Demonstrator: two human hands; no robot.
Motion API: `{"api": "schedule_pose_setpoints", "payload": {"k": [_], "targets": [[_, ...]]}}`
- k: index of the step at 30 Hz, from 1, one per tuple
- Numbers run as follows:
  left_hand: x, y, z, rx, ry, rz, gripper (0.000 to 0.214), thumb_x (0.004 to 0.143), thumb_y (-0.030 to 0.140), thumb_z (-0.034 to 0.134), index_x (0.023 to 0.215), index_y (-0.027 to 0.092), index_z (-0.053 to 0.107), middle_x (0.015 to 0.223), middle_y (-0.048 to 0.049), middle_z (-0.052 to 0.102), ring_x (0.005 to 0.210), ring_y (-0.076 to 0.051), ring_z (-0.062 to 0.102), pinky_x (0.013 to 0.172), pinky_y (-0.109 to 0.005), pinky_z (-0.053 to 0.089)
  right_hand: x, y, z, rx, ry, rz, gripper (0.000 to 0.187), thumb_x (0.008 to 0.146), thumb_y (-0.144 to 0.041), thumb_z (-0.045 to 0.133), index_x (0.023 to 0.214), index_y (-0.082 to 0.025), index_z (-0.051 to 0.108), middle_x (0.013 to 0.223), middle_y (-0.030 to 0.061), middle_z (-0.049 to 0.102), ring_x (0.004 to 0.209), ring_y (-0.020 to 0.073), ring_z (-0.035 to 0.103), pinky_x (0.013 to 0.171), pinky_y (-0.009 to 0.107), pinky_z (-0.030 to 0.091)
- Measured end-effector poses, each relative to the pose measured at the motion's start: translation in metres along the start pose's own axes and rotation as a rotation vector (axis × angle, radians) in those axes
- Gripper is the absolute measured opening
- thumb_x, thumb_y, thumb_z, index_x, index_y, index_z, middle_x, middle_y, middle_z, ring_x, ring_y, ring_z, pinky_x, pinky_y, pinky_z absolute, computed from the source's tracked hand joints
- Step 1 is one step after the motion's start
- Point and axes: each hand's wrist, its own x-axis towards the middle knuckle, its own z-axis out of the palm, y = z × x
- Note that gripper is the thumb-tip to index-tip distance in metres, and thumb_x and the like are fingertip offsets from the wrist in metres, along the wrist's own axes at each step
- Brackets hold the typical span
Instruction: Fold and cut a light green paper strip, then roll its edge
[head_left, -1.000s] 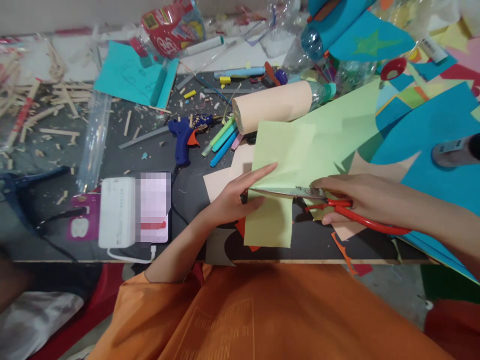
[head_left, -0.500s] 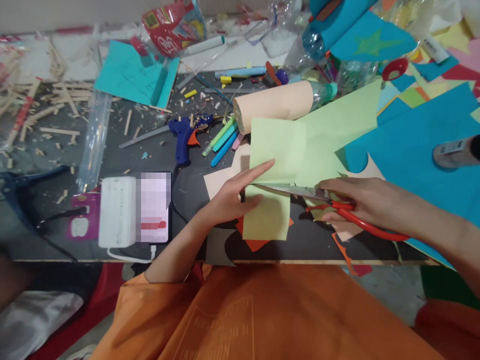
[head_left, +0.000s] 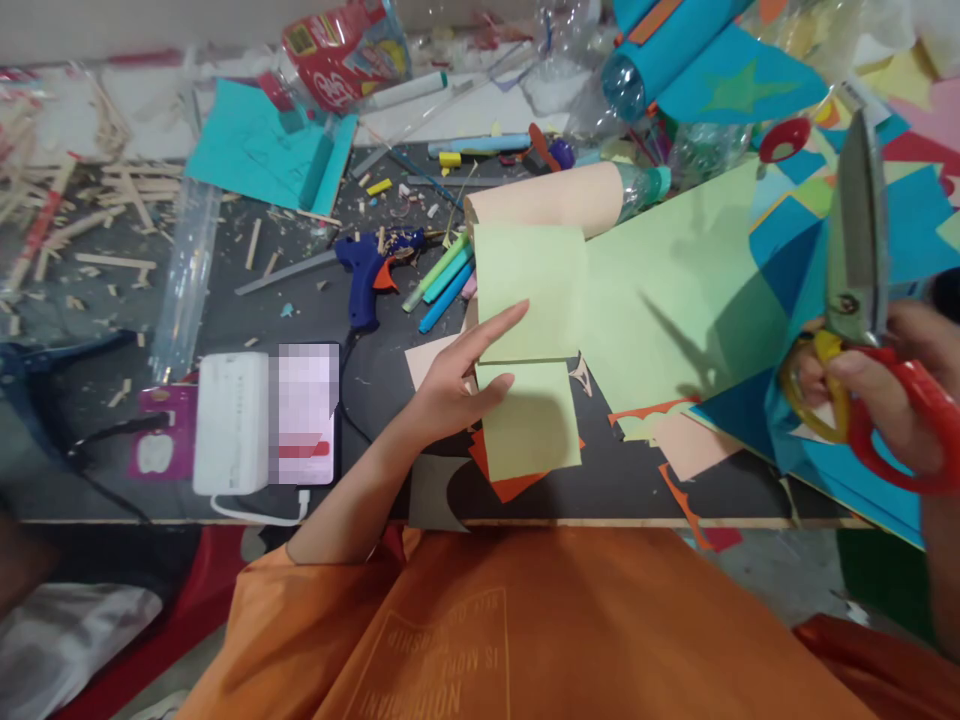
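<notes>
My left hand (head_left: pixel 457 388) rests with thumb and forefinger spread over two pale green pieces of paper. The upper piece (head_left: pixel 544 265) joins or overlaps a larger pale green sheet (head_left: pixel 667 290) on its right; I cannot tell which. Below it, across a narrow gap, lies the smaller piece (head_left: pixel 536 425), above some orange paper (head_left: pixel 510 488). At the right, my right hand (head_left: pixel 892 400) grips scissors (head_left: pixel 855 260) with one red and one yellow handle loop. The blades point up and lie together, raised off the papers.
A blue glue gun (head_left: pixel 367 275), several markers (head_left: pixel 450 280) and a paper-wrapped bottle (head_left: pixel 547 195) lie beyond the left hand. A power bank (head_left: pixel 232 425) and phone (head_left: pixel 307 415) sit at the left. Blue paper (head_left: pixel 885 490) spreads on the right, with wooden sticks (head_left: pixel 116 262) far left.
My right hand has lifted the scissors away from the paper to the right and turned the blades upward. The upper green piece has shifted left, and a gap shows above the lower one.
</notes>
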Motion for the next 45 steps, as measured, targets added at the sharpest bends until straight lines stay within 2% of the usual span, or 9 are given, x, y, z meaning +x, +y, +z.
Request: {"api": "schedule_pose_setpoints", "payload": {"k": [7, 13, 18, 21, 24, 27, 32, 39, 45], "targets": [[0.001, 0.003, 0.001, 0.02, -0.015, -0.066, 0.056, 0.088, 0.039, 0.06, 0.141, 0.029, 0.045, 0.147, -0.0025, 0.048, 0.135, -0.031, 0.044, 0.112, -0.047, 0.04, 0.031, 0.025, 0.012, 0.086, -0.002, -0.026, 0.062, 0.062, -0.086, 0.05, 0.071, -0.025, 0.049, 0.059, 0.0037, 0.059, 0.058, 0.0216, 0.057, 0.053, 0.035, 0.043], [0.002, 0.004, 0.002, 0.027, 0.004, -0.107, 0.058, 0.086, 0.039, 0.062, 0.141, 0.031, 0.046, 0.147, -0.0004, 0.048, 0.133, -0.032, 0.047, 0.104, -0.044, 0.048, 0.033, 0.008, 0.027, -0.501, -0.012, -0.014, 0.054, 0.072, -0.068, 0.052, 0.101, -0.023, 0.063, 0.071, 0.01, 0.067, 0.058, 0.0268, 0.058, 0.046, 0.032, 0.037], [0.002, 0.007, 0.002, 0.016, -0.009, -0.153, 0.058, 0.086, 0.035, 0.062, 0.141, 0.033, 0.045, 0.149, -0.0001, 0.046, 0.124, -0.03, 0.055, 0.072, -0.028, 0.057, 0.029, 0.017, 0.028, -0.758, -0.069, -0.213, 0.04, 0.08, -0.035, 0.059, 0.117, -0.021, 0.065, 0.104, 0.015, 0.07, 0.076, 0.029, 0.066, 0.049, 0.031, 0.042], [0.002, 0.008, 0.002, 0.022, -0.025, -0.155, 0.056, 0.086, 0.031, 0.062, 0.14, 0.031, 0.047, 0.148, -0.0012, 0.047, 0.125, -0.029, 0.054, 0.073, -0.027, 0.056, 0.026, 0.018, 0.022, -0.833, -0.054, -0.413, 0.033, 0.089, -0.032, 0.054, 0.118, -0.021, 0.065, 0.103, 0.0149, 0.069, 0.08, 0.0275, 0.067, 0.05, 0.031, 0.045], [0.004, 0.007, 0.001, 0.045, -0.133, -0.092, 0.054, 0.084, 0.02, 0.059, 0.137, 0.028, 0.051, 0.143, -0.0027, 0.053, 0.127, -0.026, 0.053, 0.091, -0.031, 0.052, 0.021, 0.0, 0.027, -0.748, 0.102, -0.52, 0.033, 0.094, -0.035, 0.048, 0.114, -0.015, 0.065, 0.101, 0.0173, 0.07, 0.089, 0.0307, 0.067, 0.059, 0.036, 0.052], [0.004, 0.007, 0.003, 0.056, -0.35, -0.089, 0.059, 0.078, 0.004, 0.05, 0.133, 0.026, 0.055, 0.13, -0.003, 0.064, 0.111, -0.02, 0.063, 0.088, -0.028, 0.051, 0.017, -0.025, 0.05, -0.442, 0.166, -0.652, 0.034, 0.094, -0.033, 0.051, 0.122, -0.015, 0.059, 0.114, 0.0184, 0.067, 0.11, 0.0307, 0.063, 0.087, 0.041, 0.053], [0.003, 0.009, 0.009, 0.051, -0.539, -0.117, 0.065, 0.07, -0.001, 0.047, 0.129, 0.026, 0.059, 0.124, -0.0029, 0.068, 0.093, -0.016, 0.068, 0.078, -0.026, 0.052, 0.016, -0.051, 0.096, -0.16, -0.258, -0.855, 0.044, 0.094, -0.036, 0.049, 0.135, -0.022, 0.047, 0.137, 0.013, 0.056, 0.132, 0.0303, 0.047, 0.104, 0.05, 0.043], [0.006, 0.003, 0.003, 0.13, -0.337, -0.022, 0.051, 0.079, 0.002, 0.046, 0.124, 0.022, 0.061, 0.124, -0.0041, 0.067, 0.11, -0.016, 0.064, 0.091, -0.025, 0.051, 0.032, -0.063, 0.109, 0.081, -0.476, -0.469, 0.015, 0.084, -0.026, 0.052, 0.091, -0.019, 0.063, 0.09, 0.0079, 0.07, 0.081, 0.0228, 0.063, 0.069, 0.035, 0.048], [0.011, -0.005, -0.009, 0.499, 0.067, -0.132, 0.038, 0.084, 0.01, 0.047, 0.117, 0.019, 0.063, 0.119, -0.0052, 0.069, 0.111, -0.02, 0.063, 0.096, -0.031, 0.051, 0.044, -0.053, 0.116, 0.516, -0.295, -0.194, 0.01, 0.078, -0.026, 0.06, 0.074, -0.022, 0.052, 0.066, -0.0024, 0.051, 0.059, 0.0121, 0.045, 0.055, 0.026, 0.036]]}}
